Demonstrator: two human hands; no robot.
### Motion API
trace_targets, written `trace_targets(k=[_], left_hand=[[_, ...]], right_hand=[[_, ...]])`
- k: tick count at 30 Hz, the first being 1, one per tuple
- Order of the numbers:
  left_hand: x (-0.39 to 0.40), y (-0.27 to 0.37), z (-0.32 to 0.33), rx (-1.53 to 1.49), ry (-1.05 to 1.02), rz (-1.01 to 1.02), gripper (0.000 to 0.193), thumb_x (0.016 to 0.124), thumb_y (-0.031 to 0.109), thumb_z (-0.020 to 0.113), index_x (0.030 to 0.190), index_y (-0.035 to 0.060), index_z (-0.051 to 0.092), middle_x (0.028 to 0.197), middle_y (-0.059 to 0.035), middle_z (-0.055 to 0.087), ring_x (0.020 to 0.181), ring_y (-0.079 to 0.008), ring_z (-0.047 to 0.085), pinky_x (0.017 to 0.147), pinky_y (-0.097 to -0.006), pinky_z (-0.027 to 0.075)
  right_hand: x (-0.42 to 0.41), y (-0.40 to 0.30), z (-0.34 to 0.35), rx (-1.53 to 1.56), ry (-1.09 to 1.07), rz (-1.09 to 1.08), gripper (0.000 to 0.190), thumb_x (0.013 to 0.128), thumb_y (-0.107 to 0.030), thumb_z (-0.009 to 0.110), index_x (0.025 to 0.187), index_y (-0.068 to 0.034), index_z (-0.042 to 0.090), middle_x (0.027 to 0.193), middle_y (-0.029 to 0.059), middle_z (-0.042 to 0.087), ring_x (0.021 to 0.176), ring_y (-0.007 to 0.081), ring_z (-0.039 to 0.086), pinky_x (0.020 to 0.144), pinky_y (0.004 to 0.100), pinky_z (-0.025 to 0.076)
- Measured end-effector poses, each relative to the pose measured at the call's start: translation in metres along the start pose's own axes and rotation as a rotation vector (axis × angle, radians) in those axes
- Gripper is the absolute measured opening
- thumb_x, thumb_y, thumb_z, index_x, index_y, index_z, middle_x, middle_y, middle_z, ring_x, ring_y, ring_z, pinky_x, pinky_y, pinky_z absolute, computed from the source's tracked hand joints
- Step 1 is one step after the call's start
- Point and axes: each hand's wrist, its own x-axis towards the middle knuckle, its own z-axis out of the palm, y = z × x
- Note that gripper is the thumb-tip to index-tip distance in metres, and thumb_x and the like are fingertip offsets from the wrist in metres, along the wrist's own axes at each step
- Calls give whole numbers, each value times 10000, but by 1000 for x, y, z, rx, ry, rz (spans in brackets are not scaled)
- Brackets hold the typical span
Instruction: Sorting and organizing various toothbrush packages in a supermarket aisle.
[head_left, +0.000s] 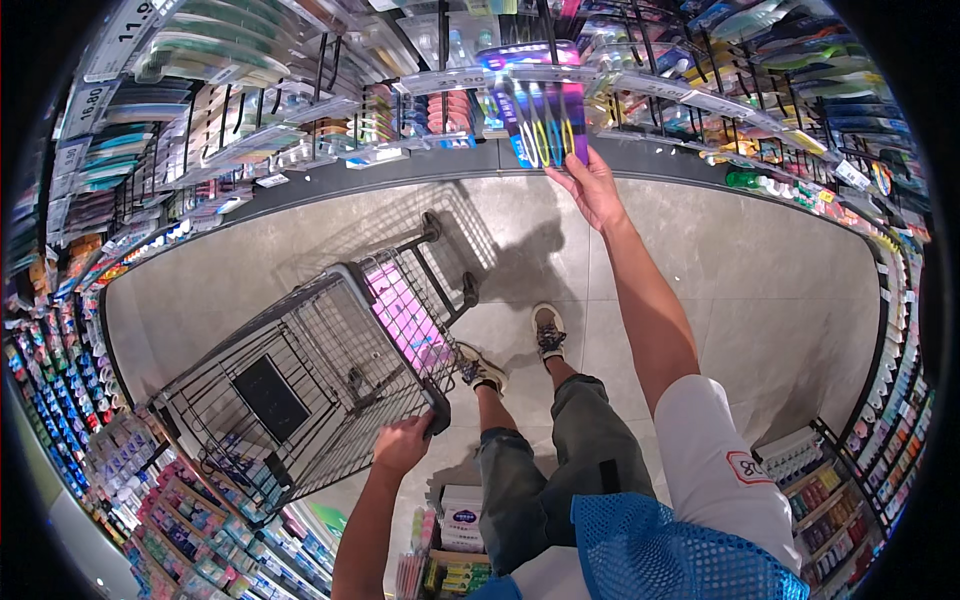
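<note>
My right hand (595, 191) reaches out to the shelf wall, thumb and fingers pinching the lower corner of a blue and purple toothbrush multipack (531, 112). Several brushes show through its clear front. The pack's upper part lies by a black display hook, behind a clear price rail (442, 81); whether it still hangs there I cannot tell. Down to the left, my left hand (403, 444) grips the rim of a wire shopping cart (315, 382) at its dark corner piece (437, 409). A pink package (409, 319) shows through the wire mesh at the cart's end.
Hooks with packaged toothbrushes (450, 112) line the curved shelf ahead. Shelves of small goods (889, 420) run along the right, with more stacked goods (187, 510) at lower left. Boxes (461, 517) stand close beside my legs. Grey tiled floor (750, 270) lies between.
</note>
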Motion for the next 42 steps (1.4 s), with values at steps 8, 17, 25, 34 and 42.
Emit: trace_targets(k=[8, 17, 25, 34, 42], left_hand=[[-4, 1, 4, -26, -131, -67, 465, 812, 241, 629, 1266, 198, 537, 936, -62, 670, 849, -272, 665, 692, -428, 526], [-6, 2, -2, -1, -117, -61, 473, 811, 229, 625, 1273, 200, 527, 923, -65, 669, 839, -270, 665, 688, -435, 525], [-6, 2, 0, -2, -123, -59, 456, 816, 221, 611, 1266, 204, 535, 910, -63, 669, 835, -270, 667, 682, -436, 531], [-5, 0, -1, -9, -105, -44, 457, 819, 197, 584, 1273, 206, 535, 914, -73, 673, 828, -280, 671, 677, -445, 532], [1, 9, -6, -97, -131, -52, 461, 852, 169, 519, 1308, 232, 513, 915, -87, 676, 830, -285, 672, 697, -470, 520]], right_hand=[[-2, -3, -3, 16, 34, -44, 254, 982, -125, 519, 1226, -55, 532, 1152, 63, 623, 1038, 170, 616, 971, 385, 515], [-23, 4, 32, -86, 166, -113, 255, 983, -222, 538, 1140, -24, 565, 1031, 81, 665, 849, 151, 673, 798, 316, 575], [16, 5, 35, -162, 339, -170, 223, 973, -250, 563, 1037, -37, 543, 908, 41, 623, 813, 138, 633, 838, 315, 552], [76, 7, 35, -268, 409, -225, 319, 959, -317, 582, 1025, -11, 520, 915, 97, 625, 804, 169, 649, 755, 292, 561], [31, 10, 1, -856, 547, -62, 550, 932, -398, 595, 1177, 67, 432, 851, 162, 655, 696, 184, 654, 634, 287, 549]])
